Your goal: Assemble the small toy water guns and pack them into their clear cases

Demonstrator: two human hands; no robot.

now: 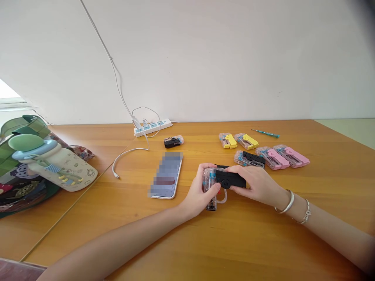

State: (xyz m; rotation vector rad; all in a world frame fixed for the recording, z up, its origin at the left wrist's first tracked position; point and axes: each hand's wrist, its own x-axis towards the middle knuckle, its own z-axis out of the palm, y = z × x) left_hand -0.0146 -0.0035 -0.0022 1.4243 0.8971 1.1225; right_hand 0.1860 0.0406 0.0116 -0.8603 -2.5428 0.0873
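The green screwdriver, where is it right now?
In the head view, the green screwdriver lies at right on the table, behind the pink toys and right of the yellow toys.

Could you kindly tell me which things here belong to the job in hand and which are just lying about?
Seemingly part of the job:
toy gun, held by left hand and right hand
similar yellow toys, pink toys and black toys
possibly the screwdriver

Probably just lying about:
phone
power strip
cable
bottle
bag

Wooden table (249,238), white power strip (155,127), phone (170,175) (screen partly pixelated), plastic toys (275,160), teal screwdriver (270,135).
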